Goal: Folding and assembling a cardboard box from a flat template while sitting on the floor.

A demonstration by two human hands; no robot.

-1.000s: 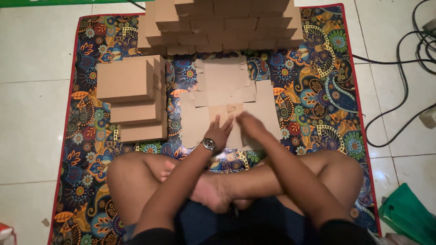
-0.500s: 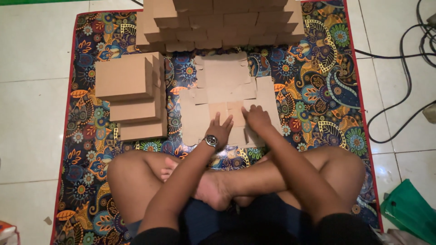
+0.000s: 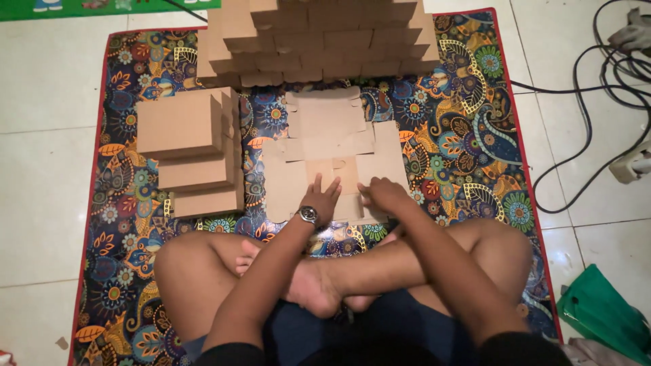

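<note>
Seated cross-legged on a patterned mat (image 3: 468, 102), a person presses both hands, left hand (image 3: 323, 195) and right hand (image 3: 385, 195), fingers spread open, onto a flat cardboard blank (image 3: 332, 146).

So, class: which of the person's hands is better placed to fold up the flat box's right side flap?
Probably the right hand: it rests on the flat cardboard blank beside that flap, while the left hand presses nearer the middle.

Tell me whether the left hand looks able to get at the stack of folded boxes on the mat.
Probably yes: the left hand rests on the flat cardboard, and only bare mat separates it from the stack of folded boxes.
</note>
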